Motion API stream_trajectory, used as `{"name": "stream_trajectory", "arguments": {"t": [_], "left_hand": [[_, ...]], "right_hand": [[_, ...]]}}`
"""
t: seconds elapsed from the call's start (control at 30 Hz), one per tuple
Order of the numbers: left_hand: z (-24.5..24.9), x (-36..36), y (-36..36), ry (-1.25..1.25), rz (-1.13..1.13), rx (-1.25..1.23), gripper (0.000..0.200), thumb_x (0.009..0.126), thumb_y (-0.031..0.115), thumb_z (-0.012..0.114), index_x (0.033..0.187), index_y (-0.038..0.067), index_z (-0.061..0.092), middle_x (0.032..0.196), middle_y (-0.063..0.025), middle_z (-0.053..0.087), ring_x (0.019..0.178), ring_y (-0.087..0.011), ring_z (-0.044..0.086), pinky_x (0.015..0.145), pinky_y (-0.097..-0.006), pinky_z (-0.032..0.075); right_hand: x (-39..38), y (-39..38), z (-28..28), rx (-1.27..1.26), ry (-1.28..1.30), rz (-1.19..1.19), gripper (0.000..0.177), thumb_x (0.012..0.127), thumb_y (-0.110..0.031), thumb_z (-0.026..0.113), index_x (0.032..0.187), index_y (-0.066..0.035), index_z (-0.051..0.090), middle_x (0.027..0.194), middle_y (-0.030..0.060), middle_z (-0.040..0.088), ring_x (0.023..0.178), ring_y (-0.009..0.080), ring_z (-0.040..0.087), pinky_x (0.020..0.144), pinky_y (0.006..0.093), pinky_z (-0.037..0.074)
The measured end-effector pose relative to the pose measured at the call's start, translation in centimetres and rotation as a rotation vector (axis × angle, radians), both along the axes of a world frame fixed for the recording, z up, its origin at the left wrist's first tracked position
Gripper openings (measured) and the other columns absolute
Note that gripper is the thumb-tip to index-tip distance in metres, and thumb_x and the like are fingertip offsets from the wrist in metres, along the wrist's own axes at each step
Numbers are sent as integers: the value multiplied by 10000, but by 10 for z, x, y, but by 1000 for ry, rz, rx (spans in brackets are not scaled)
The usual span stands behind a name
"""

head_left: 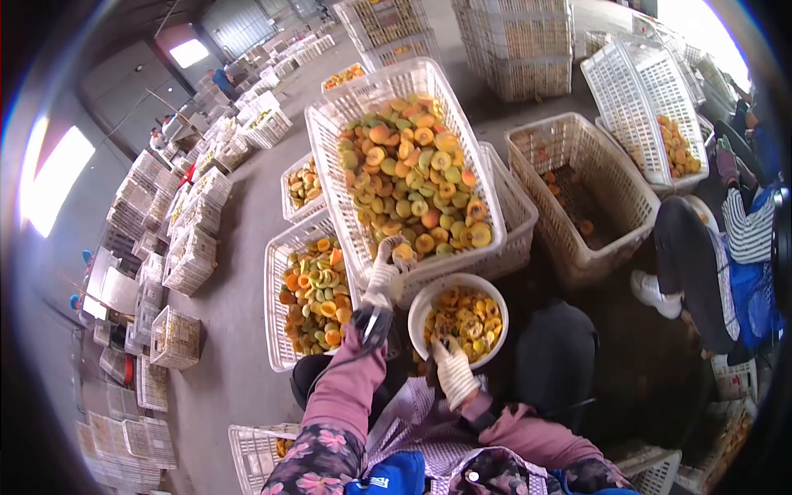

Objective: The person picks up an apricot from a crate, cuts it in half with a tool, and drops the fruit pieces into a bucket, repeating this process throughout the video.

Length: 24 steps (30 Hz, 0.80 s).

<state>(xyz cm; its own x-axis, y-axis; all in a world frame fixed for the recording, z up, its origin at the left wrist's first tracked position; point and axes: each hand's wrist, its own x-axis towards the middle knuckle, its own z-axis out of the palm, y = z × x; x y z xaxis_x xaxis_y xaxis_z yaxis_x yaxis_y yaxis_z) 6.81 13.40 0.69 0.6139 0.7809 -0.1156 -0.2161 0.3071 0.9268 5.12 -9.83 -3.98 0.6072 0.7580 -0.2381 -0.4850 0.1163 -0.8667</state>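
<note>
My left hand [386, 268], in a white glove, grips the near rim of a large white plastic crate [330, 144] filled with halved peaches. The crate rests tilted on other crates. My right hand [452, 369], also gloved, holds the near rim of a white bowl [423, 305] full of peach halves, just below the crate's near edge. Both sleeves are pink.
Another crate of peach halves [274, 289] sits at the left of the bowl. A nearly bare crate [610, 177] stands to the right. A seated person in dark trousers [693, 256] is at the far right. Stacks of white crates [528, 49] line the floor behind and left.
</note>
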Motion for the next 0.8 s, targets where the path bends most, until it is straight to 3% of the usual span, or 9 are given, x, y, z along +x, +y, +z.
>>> {"name": "stream_trajectory", "arguments": {"t": [0.03,0.13,0.17,0.2,0.23,0.4,0.5,0.63,0.8], "left_hand": [[11,-10,-45,77,-90,472,450,787,-69,601,1188,80,462,1120,-91,528,935,-154,542,758,-255,483],[4,-41,-100,-271,-186,-214,492,782,-129,479,1220,93,439,1181,-92,515,984,-178,536,794,-267,474],[27,-46,-129,-211,-201,-46,409,809,-72,471,1187,86,458,1136,-97,539,950,-208,551,767,-308,498],[25,-49,-136,-261,-163,-176,336,843,-7,471,1169,73,463,1134,-99,543,931,-226,559,765,-325,502],[25,-52,-142,-311,-123,-303,274,876,59,471,1151,60,467,1131,-101,547,911,-243,568,762,-342,507],[16,-57,-146,-319,209,-328,221,901,160,491,1098,60,485,1012,-119,600,936,-286,577,835,-385,493],[-11,-62,-135,-140,179,-246,211,906,252,506,917,45,547,880,-112,607,810,-257,597,730,-348,495],[-7,-63,-137,-174,181,-425,281,915,326,497,824,62,529,770,-102,584,684,-246,587,636,-343,482],[-10,-60,-139,-223,244,-434,387,905,417,501,710,83,505,652,-102,545,621,-270,566,597,-356,473]], "right_hand": [[9,1,19,-10,50,-10,232,900,-244,537,1032,-53,533,706,10,540,567,97,510,522,230,420],[23,-4,64,-29,97,15,354,877,-258,574,1109,-2,495,714,101,558,635,192,548,568,322,437],[23,-6,66,-92,138,85,375,877,-267,568,1123,3,481,738,141,578,682,238,575,613,349,450],[20,2,28,-95,-250,43,378,882,-286,545,1123,-4,471,797,214,600,737,347,593,653,395,461],[16,5,23,-73,-332,49,386,888,-315,510,1100,5,474,864,280,593,829,444,571,705,447,454],[18,1,17,-365,-604,168,408,887,-357,476,1065,10,479,863,301,585,849,459,562,701,480,447],[11,2,0,-385,-664,182,393,886,-353,478,1031,12,477,815,294,588,804,463,568,684,496,448],[11,-4,43,-471,-937,250,405,884,-378,486,986,13,478,775,279,597,757,444,588,652,494,464],[7,-2,39,-498,-931,286,411,891,-387,478,989,12,484,760,266,608,755,426,604,663,479,477]]}}
